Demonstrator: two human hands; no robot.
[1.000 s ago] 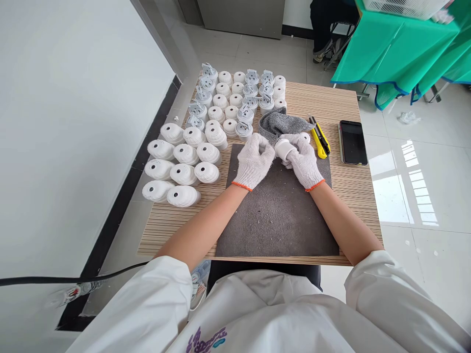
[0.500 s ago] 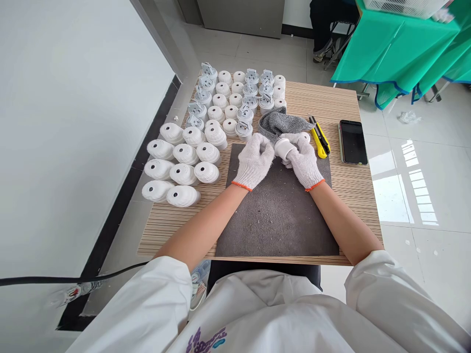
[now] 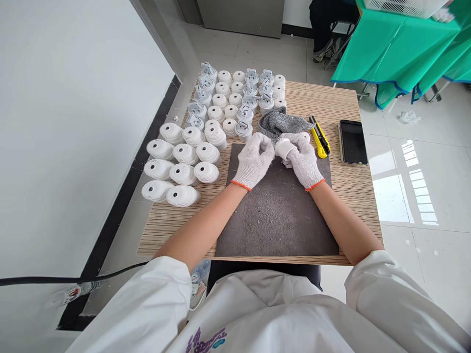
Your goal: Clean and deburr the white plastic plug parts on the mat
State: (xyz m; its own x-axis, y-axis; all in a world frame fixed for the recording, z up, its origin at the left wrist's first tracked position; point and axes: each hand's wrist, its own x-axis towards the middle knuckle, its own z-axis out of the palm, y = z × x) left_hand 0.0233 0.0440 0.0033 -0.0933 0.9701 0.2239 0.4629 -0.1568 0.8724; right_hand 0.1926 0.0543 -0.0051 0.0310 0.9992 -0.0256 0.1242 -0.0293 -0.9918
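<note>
Just above and right of the frame's centre, the right hand (image 3: 303, 161) has its grip closed on a white part (image 3: 283, 147). The left hand (image 3: 255, 158) is curled beside it; whether it holds anything, I cannot tell.

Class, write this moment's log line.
left hand: curled beside white cylindrical part; right hand: gripping it; utility knife: right of grey cloth

White part (image 3: 284, 148) in the right of two gloved hands (image 3: 306, 163) (grey cloth (image 3: 281, 121) just beyond)
</note>
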